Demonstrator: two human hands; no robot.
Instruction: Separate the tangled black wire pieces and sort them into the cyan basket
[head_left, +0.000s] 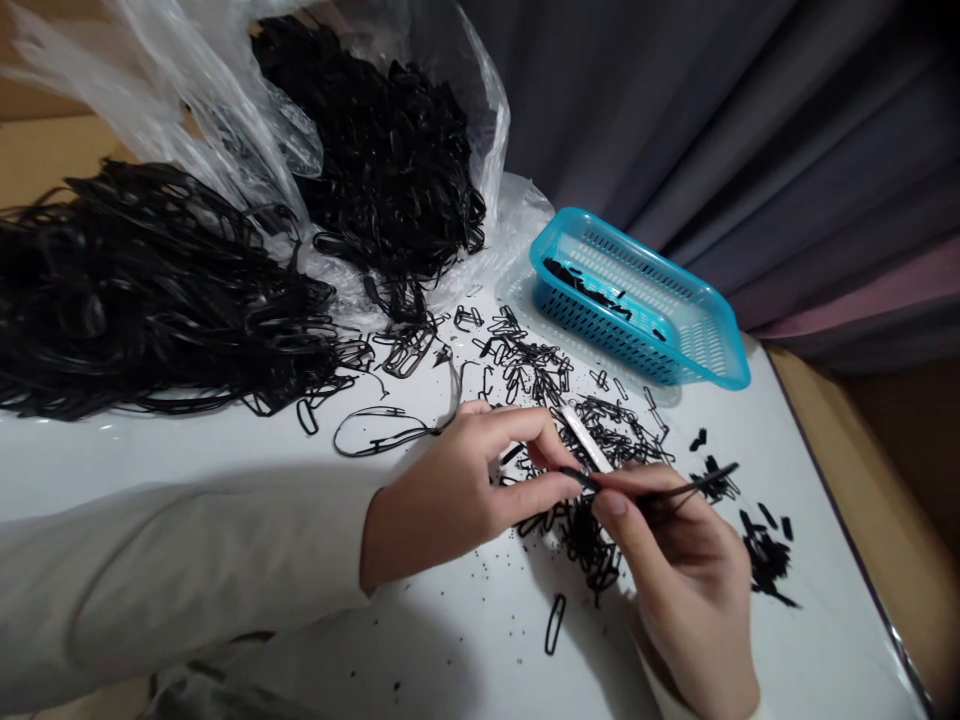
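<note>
Close together now, left hand [476, 475] and right hand [686, 580] both pinch a black strip [583, 481] lying crosswise between their fingertips, a thin tail poking out beyond the right

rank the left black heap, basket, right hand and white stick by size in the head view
1. Left black heap
2. Basket and right hand: too alike to rank, and the hand seems nearer the camera
3. White stick

No lettering, number or sign can be read anywhere — neither on the blue perforated plastic basket [600, 325] nor on the crinkled clear plastic bag [169, 75].
</note>
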